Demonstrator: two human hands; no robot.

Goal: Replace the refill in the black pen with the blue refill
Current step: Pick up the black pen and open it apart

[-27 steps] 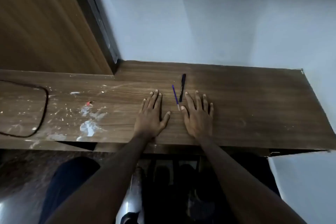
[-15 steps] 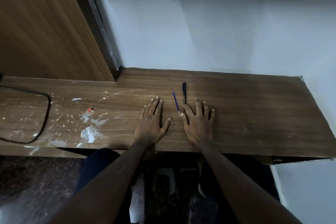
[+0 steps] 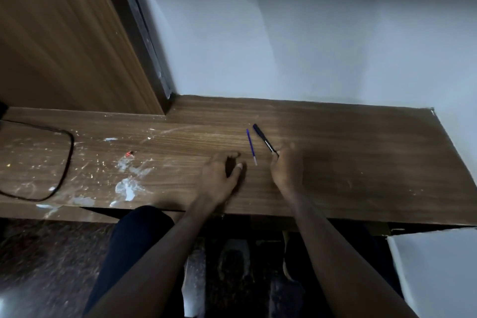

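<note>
Our right hand [image 3: 286,170], flat on the wooden desk [image 3: 361,162] half a second ago, has curled onto the near end of the black pen [image 3: 265,140] and, blur permitting, seems pinched on it, swinging the pen slantwise. Our left hand [image 3: 222,175] has lifted, fingers loosely apart and holding nothing, beside the blue refill [image 3: 251,146], which lies untouched between our hands; we judge the pen pickup has begun.

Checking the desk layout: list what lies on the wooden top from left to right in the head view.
Black cable → red scrap → white paint smears → left hand → blue refill → black pen → right hand.
</note>
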